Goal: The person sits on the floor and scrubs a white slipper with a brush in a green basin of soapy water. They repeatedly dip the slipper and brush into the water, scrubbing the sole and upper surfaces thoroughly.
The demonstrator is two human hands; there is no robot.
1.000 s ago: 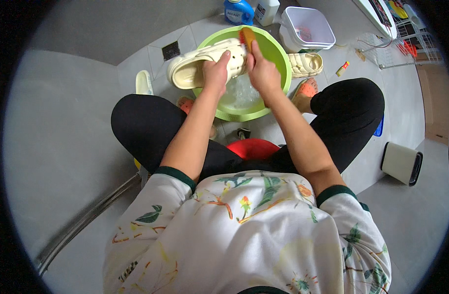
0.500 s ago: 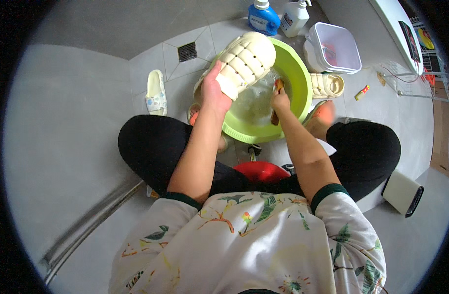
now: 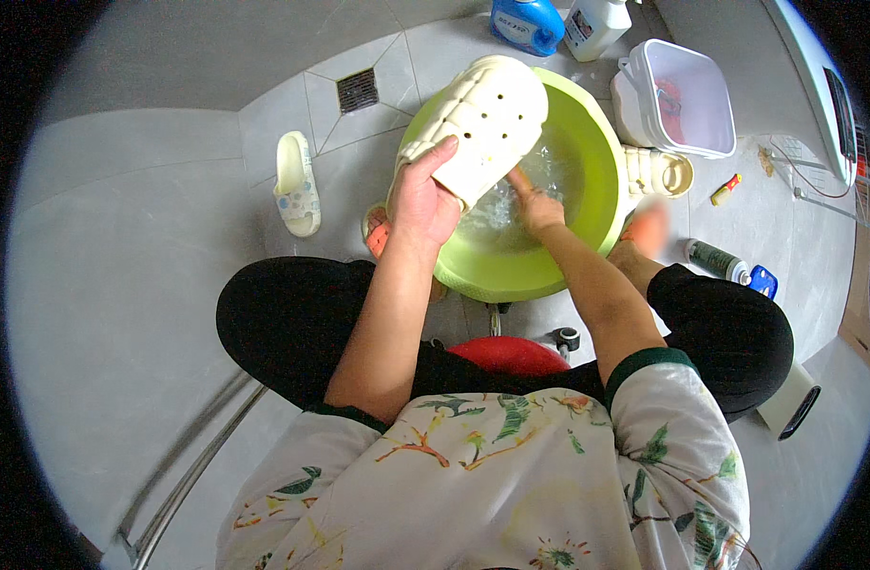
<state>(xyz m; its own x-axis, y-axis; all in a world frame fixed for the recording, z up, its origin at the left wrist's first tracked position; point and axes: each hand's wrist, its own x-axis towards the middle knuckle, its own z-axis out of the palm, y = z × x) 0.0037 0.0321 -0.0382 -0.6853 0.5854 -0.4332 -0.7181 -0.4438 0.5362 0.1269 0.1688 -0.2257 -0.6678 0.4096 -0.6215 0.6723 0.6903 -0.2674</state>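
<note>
A cream clog point(image 3: 497, 119) with rows of holes is held up over the left part of the lime-green basin point(image 3: 601, 228). My left hand point(image 3: 427, 195) grips its near end, thumb on top. Just right of the clog, my right hand point(image 3: 541, 206) is low over the cloudy water point(image 3: 497, 228) with its fingers closed. A short brown end point(image 3: 518, 180) pokes from that hand toward the clog; it looks like part of the wooden brush, the rest being hidden.
A patterned slipper point(image 3: 297, 185) lies left, near a floor drain point(image 3: 358, 90). Beyond the basin stand a blue bottle point(image 3: 528, 24) and a white pump bottle point(image 3: 596, 27). Right are a white bucket point(image 3: 691, 100), another cream clog point(image 3: 665, 173) and a spray can point(image 3: 717, 260). A red seat point(image 3: 511, 355) is beneath me.
The clog has moved slightly right and turned, showing a different face. My right hand has shifted nearer to it, and the brush, plainly visible before, is now mostly hidden.
</note>
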